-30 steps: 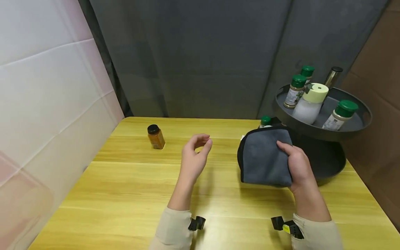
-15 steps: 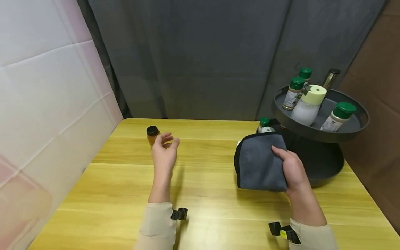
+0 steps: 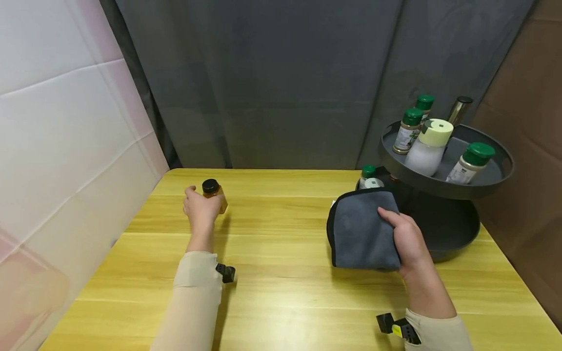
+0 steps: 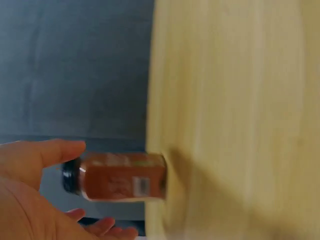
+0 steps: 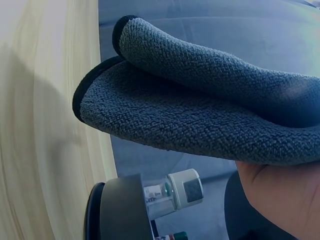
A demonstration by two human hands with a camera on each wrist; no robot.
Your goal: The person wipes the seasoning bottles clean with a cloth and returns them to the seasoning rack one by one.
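At the far left of the table, my left hand (image 3: 201, 208) is spread around a spice bottle (image 3: 224, 201) with a black cap and orange-brown contents. The left wrist view shows the thumb beside the bottle's cap and the fingers apart on the other side, with a gap between them and the bottle (image 4: 122, 177). The bottle stands upright on the wood. My right hand (image 3: 410, 239) grips a folded grey cloth (image 3: 364, 231) with black edging, thumb on top. Folded layers of this cloth (image 5: 190, 110) fill much of the right wrist view.
A dark two-tier round rack (image 3: 452, 187) stands at the right. Its upper tray holds several green-capped spice bottles (image 3: 471, 163), a white bottle with a pale yellow cap (image 3: 429, 146) and a dark-capped bottle (image 3: 459, 109). More bottles sit low, behind the cloth.
My left hand has moved left and away from me across the table to the spice bottle, its fingers now around it. The right hand stays nearly still with the cloth.
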